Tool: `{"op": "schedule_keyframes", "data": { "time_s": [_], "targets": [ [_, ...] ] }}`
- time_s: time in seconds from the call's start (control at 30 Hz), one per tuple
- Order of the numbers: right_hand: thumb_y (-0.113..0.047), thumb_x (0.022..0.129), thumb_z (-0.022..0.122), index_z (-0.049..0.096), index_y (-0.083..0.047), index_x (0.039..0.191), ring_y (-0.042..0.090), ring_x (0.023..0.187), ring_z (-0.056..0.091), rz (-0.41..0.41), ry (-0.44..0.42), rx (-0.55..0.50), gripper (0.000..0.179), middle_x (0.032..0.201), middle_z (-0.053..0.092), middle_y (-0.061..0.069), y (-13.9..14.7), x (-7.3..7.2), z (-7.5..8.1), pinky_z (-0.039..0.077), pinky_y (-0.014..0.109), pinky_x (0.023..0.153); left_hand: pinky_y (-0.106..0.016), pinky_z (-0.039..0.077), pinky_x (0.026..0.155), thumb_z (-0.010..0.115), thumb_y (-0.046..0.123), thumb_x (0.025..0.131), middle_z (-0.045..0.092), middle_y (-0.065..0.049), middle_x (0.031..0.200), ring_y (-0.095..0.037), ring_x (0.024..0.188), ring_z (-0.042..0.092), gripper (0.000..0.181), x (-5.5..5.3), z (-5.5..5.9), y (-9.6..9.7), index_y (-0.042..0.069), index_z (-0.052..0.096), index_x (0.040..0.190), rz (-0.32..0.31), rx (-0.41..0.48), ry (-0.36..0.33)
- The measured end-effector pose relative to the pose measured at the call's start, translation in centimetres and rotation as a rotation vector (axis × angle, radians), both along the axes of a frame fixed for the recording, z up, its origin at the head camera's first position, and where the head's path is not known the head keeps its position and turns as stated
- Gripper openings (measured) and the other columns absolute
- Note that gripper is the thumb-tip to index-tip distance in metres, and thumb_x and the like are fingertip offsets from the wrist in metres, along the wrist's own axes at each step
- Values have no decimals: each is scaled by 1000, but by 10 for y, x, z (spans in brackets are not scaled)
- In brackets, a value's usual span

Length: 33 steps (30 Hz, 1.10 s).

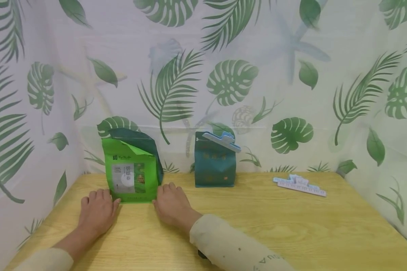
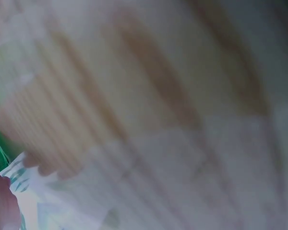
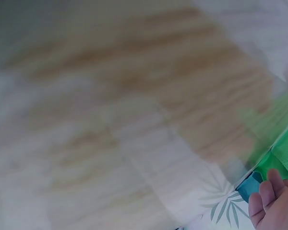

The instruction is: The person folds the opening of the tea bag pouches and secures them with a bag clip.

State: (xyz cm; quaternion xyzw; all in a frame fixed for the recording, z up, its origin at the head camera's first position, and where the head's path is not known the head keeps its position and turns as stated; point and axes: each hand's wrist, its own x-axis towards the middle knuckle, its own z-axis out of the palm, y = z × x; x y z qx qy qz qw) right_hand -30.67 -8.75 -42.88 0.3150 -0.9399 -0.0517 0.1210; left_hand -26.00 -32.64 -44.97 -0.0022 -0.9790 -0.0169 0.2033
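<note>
A bright green tea pouch [image 1: 132,178] with a grey label stands upright on the table at the left, its top tilted and loose. My left hand [image 1: 98,210] grips its lower left edge, thumb at the front corner. On the other side my right hand [image 1: 173,203] holds the lower right edge, fingers along the side. Directly behind rises a dark green pouch [image 1: 139,136], mostly hidden. In the right wrist view, fingers [image 3: 273,191] lie against the green pouch [image 3: 285,153]. The left wrist view is mostly blurred table, with part of the left hand [image 2: 5,206] at its edge.
To the right of the green pouch stands a teal pouch [image 1: 214,165], a light blue clip [image 1: 224,141] slanting across its top. Two more ruler-like clips [image 1: 302,184] lie together farther right. A leaf-patterned cloth [image 1: 257,94] rises behind the wooden table [image 1: 274,226].
</note>
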Motion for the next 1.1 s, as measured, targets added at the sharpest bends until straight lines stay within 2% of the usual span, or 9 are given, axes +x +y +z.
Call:
{"op": "schedule_keyframes", "data": {
  "time_s": [0.27,0.47,0.67,0.8,1.1],
  "targets": [
    [-39,108,34,55,-9,125,19,108,55,11,7,11,39,118,61,4,-1,3,-1,49,34,93,-50,36,75,48,27,103,51,-21,90,-37,88,48,37,-1,0,1,-9,49,102,-2,15,-3],
    [-38,109,35,56,-9,121,19,103,56,14,18,13,38,114,62,4,1,3,-1,49,34,91,-53,38,79,47,26,104,53,-22,91,-39,91,49,36,-1,-1,0,-10,50,101,-19,44,-12],
    [-38,108,36,57,-10,118,19,99,55,-5,-28,12,36,108,61,3,8,1,-1,49,33,86,-56,38,84,50,26,103,53,-17,89,-40,98,51,30,-2,-3,-2,-3,52,94,-94,107,-10],
    [-37,109,37,58,-9,118,20,98,54,-22,-62,-13,36,107,61,5,12,-1,-2,49,35,84,-54,36,85,48,28,105,56,-16,95,-39,102,50,29,-2,-2,-1,1,52,94,-139,134,-17],
    [-37,109,36,59,-8,118,20,98,55,-17,-57,-23,38,108,63,5,16,0,0,49,35,84,-54,36,85,48,25,105,56,-13,91,-36,97,50,26,-4,-1,4,3,51,92,-168,117,-9]
  ]
}}
